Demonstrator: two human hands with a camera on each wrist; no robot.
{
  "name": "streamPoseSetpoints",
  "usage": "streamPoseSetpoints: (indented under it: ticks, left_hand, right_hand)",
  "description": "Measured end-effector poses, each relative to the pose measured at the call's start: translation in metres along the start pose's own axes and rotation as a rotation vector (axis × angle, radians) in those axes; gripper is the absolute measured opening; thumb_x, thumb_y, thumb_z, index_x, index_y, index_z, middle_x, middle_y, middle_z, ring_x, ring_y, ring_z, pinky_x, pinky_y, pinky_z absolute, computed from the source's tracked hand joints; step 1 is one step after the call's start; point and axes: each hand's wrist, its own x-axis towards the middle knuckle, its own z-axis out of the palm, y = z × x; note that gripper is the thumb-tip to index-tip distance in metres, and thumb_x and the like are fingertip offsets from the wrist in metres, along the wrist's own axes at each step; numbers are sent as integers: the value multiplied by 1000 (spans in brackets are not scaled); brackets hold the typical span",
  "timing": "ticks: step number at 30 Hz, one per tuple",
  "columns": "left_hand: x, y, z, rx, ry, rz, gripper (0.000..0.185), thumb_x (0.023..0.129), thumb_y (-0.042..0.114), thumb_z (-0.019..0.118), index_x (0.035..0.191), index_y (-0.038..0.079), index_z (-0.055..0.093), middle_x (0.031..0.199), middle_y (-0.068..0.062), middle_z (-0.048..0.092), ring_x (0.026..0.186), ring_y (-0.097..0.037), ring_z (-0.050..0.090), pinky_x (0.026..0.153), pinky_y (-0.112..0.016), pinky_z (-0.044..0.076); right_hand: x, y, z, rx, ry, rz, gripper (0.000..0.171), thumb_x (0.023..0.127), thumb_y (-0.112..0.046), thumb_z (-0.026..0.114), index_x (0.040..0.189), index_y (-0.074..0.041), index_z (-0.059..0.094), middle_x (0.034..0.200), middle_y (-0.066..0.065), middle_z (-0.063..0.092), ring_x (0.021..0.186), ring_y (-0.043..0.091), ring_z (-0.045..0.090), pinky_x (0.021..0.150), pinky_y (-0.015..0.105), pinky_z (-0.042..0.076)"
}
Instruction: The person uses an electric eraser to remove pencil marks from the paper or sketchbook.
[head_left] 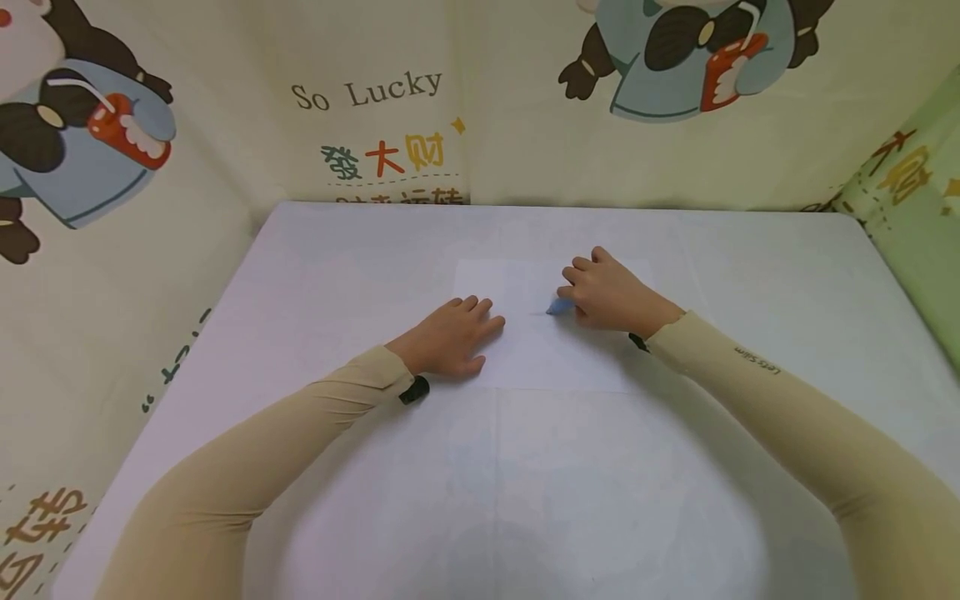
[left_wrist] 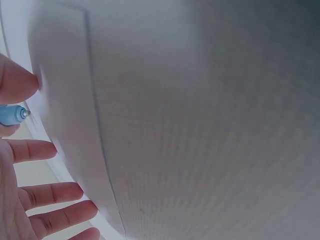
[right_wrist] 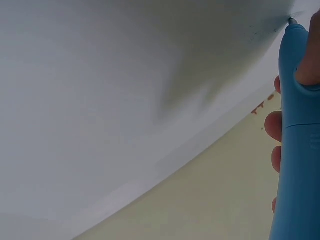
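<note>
A white sheet of paper (head_left: 551,350) lies flat on the white table (head_left: 300,275). My left hand (head_left: 453,333) rests flat on the paper's left edge, its fingers (left_wrist: 47,210) spread and straight. My right hand (head_left: 603,292) grips a light blue pen (head_left: 559,306) whose tip touches the paper near its middle. In the right wrist view the blue pen (right_wrist: 296,140) fills the right side, its tip on the paper with faint marks beside it. The pen tip (left_wrist: 12,115) also shows in the left wrist view beside a fingertip.
Cream fabric walls with cartoon prints (head_left: 375,108) close in the table at the back and left; a green printed fabric (head_left: 915,208) hangs at the right. Both arms wear beige sleeves (head_left: 787,400). The table's near part is bare white surface.
</note>
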Motion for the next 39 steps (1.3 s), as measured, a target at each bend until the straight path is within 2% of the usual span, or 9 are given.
streamPoseSetpoints:
  ticks: [9, 25, 30, 39]
  left_hand:
    - [-1, -1, 0, 5, 0, -3, 50, 85, 34, 52, 128, 11, 45, 120, -14, 50, 102, -28, 51, 90, -42, 45]
    - [2, 2, 1, -2, 0, 5, 50, 85, 36, 52, 128, 12, 45, 123, -13, 50, 104, -27, 51, 90, -41, 45]
    - [2, 1, 1, 2, 0, 5, 50, 85, 36, 51, 128, 12, 45, 124, -13, 50, 105, -27, 51, 91, -41, 45]
    - [0, 0, 0, -7, 15, 1, 48, 84, 33, 52, 126, 11, 46, 121, -13, 50, 101, -27, 51, 89, -41, 45]
  right_hand:
    - [-3, 2, -2, 7, 12, -6, 10, 64, 0, 60, 69, -9, 60, 62, 5, 45, 60, 20, 38, 62, 34, 30]
    - [14, -9, 0, 13, -34, -8, 7, 68, -4, 63, 72, -10, 62, 66, 6, 51, 64, 22, 43, 64, 35, 33]
    - [10, -7, 0, 3, -53, 4, 6, 68, -5, 63, 71, -10, 61, 65, 6, 50, 63, 22, 43, 64, 35, 33]
    - [-4, 2, -2, -7, -9, 4, 9, 64, -1, 61, 67, -9, 57, 62, 5, 44, 59, 20, 36, 62, 34, 29]
